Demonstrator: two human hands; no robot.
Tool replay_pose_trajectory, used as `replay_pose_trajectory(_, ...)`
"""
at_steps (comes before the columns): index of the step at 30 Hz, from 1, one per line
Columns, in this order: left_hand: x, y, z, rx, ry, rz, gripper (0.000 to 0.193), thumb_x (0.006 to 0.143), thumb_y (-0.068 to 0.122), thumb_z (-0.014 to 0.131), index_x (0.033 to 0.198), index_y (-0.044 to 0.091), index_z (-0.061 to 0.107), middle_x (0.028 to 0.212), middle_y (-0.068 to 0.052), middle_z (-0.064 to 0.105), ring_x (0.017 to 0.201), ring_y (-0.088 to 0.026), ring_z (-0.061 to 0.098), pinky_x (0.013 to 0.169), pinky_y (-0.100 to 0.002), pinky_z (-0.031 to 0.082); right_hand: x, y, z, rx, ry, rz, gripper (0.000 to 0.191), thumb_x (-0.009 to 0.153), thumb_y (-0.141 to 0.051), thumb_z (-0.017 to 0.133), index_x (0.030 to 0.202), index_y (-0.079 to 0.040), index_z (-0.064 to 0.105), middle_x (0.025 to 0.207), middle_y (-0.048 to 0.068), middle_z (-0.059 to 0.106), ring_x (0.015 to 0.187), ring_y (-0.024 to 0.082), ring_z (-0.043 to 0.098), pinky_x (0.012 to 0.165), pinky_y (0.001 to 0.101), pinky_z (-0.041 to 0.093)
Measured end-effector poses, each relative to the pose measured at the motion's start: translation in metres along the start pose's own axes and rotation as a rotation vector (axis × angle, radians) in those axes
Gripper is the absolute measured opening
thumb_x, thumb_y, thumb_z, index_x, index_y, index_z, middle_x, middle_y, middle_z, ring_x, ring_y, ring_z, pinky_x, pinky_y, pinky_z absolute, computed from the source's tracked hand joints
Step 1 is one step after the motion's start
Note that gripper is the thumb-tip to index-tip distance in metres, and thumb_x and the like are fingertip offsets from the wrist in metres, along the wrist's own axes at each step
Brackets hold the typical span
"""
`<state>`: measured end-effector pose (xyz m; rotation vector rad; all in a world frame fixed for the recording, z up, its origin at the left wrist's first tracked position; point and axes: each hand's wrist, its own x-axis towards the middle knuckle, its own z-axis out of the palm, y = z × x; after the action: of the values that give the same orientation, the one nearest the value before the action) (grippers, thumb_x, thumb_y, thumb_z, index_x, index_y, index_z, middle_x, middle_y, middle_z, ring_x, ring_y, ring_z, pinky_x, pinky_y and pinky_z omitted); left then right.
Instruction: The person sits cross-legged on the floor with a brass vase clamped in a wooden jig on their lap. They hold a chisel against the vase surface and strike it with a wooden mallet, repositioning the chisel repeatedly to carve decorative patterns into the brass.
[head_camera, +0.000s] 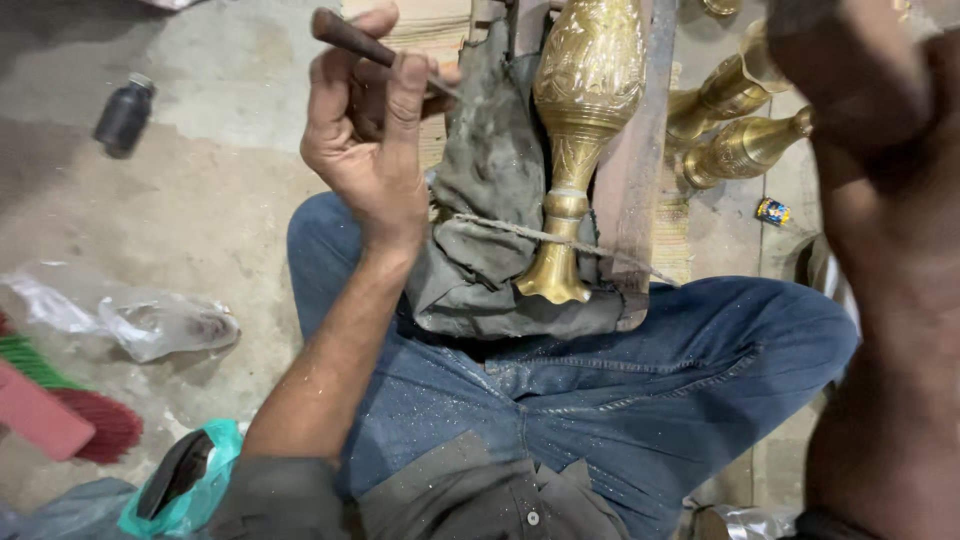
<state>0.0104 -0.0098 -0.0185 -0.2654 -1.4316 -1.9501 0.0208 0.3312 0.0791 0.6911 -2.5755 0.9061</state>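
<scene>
Vase: brass vase (582, 120), engraved, shiny gold, lying on grey cloth (490, 200), foot near, string across.
Left hand (365, 130): closed around wooden-handled tool (350, 38).
Right hand: blurred, cannot tell.

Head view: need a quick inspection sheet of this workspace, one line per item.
Surface: bare concrete floor, stained; person sits on it in jeans.
Job's things: engraved brass vase lying on a grey cloth against a wooden plank, tied down by a cord across its neck.
Clutter: dark bottle, crumpled clear plastic, red brush, teal bag, more brass vases, small blue tin.
Hands: left hand grips a wooden-handled tool; right arm raised, blurred, hand not clearly seen.
Cables: nothing seen.
Surroundings: woven mat under the plank.
</scene>
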Motion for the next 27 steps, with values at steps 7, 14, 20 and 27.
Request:
replay_pose_trajectory(7, -0.017, 0.015, 0.024, 0.150, -0.337, -0.236, 0.028, 0.107, 0.018, 0.072, 0.133, 0.007, 0.066, 0.106, -0.007, 0.076, 0.091, -0.016, 0.080, 0.078, -0.030, 0.069, -0.033, 0.003, 0.035, -0.227, 0.060, 0.281, 0.022, 0.101, 0.001, 0.075, 0.116, 0.001, 0.058, 0.107, 0.022, 0.074, 0.100, 0.031, 0.076, 0.080, 0.0425, 0.061)
replay_pose_trajectory(14, -0.009, 0.004, 0.055, 0.582, -0.734, 0.046, 0.033, 0.102, 0.025, 0.075, 0.129, 0.008, 0.069, 0.115, -0.008, 0.077, 0.095, -0.016, 0.079, 0.078, -0.028, 0.069, -0.030, 0.003, 0.044, -0.233, 0.013, 0.313, 0.030, 0.095, -0.003, 0.079, 0.117, 0.001, 0.060, 0.103, 0.023, 0.071, 0.096, 0.041, 0.070, 0.078, 0.0497, 0.053)
replay_pose_trajectory(20, 0.004, 0.008, 0.059, 0.649, -0.794, 0.059, 0.031, 0.102, 0.025, 0.075, 0.129, 0.010, 0.069, 0.113, -0.006, 0.078, 0.097, -0.016, 0.079, 0.083, -0.031, 0.068, -0.013, 0.004, 0.035, -0.305, 0.022, 0.199, 0.020, 0.101, -0.009, 0.081, 0.116, -0.004, 0.068, 0.098, 0.017, 0.072, 0.091, 0.033, 0.072, 0.082, 0.0475, 0.055)
replay_pose_trajectory(27, 0.004, 0.015, 0.060, 0.653, -0.813, 0.133, 0.034, 0.102, 0.023, 0.075, 0.132, 0.009, 0.068, 0.115, -0.007, 0.076, 0.102, -0.018, 0.077, 0.091, -0.032, 0.066, 0.002, 0.004, 0.021, -0.322, 0.091, 0.110, 0.018, 0.104, -0.007, 0.080, 0.113, -0.002, 0.065, 0.091, 0.016, 0.071, 0.081, 0.028, 0.073, 0.071, 0.0414, 0.058)
